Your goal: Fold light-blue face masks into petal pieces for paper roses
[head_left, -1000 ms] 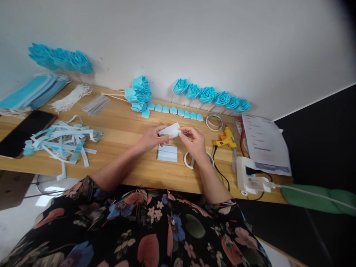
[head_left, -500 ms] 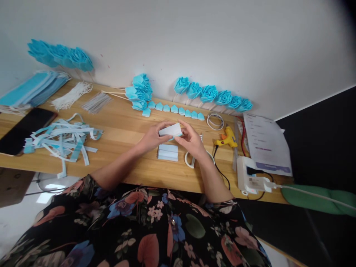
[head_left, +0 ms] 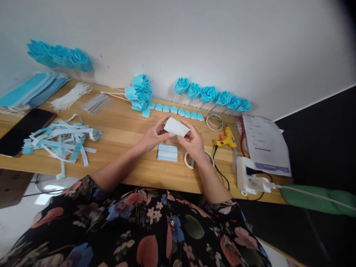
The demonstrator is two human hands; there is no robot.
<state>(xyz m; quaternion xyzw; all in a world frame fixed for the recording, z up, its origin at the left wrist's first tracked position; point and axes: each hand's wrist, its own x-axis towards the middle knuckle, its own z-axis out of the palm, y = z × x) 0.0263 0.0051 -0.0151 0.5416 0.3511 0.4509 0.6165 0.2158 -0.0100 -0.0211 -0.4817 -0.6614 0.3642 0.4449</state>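
A light brown wooden table [head_left: 122,128] stands against a plain pale wall [head_left: 167,37]. Over it, a small whitish rectangular sheet [head_left: 177,127] is held by both hands, the left hand [head_left: 154,137] and right hand [head_left: 195,144] gripping opposite ends. Nearer the body lies a pale, creased rectangular piece [head_left: 167,152]; beyond, small blue pointed folded pieces [head_left: 174,109] form a row.

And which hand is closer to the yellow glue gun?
The right. The right hand is to the left of the yellow glue gun, not touching it; the left hand is farther left, across the white piece.
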